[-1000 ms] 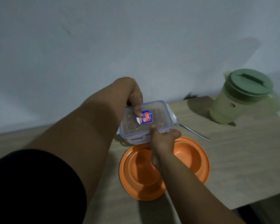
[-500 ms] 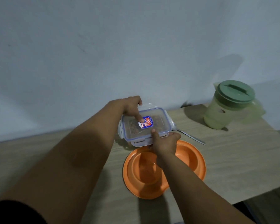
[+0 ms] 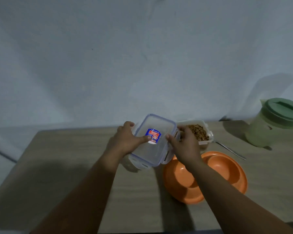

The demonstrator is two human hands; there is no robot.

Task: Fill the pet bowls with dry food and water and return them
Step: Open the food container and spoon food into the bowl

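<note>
Both hands hold the lid: the left hand [image 3: 125,141] grips its 9 o'clock edge, the right hand [image 3: 183,144] apparently pinches the lid [image 3: 152,141] at 3 o'clock, exposing the food box [image 3: 200,132] above the orange bowl [image 3: 227,168] for scooping.

Table [image 3: 61,166] runs up to the wall [image 3: 91,56] at 12 o'clock. Food container [image 3: 195,132] sits mid-table at the back, kibble [image 3: 199,132] in it. Lid [image 3: 153,141] at its 9 o'clock, off the container, probably lifted clear of the table. Bowl [image 3: 227,168] at the container's 6 o'clock. Spoon [image 3: 230,150] at 3 o'clock, pitcher [image 3: 271,129] beyond it.
</note>
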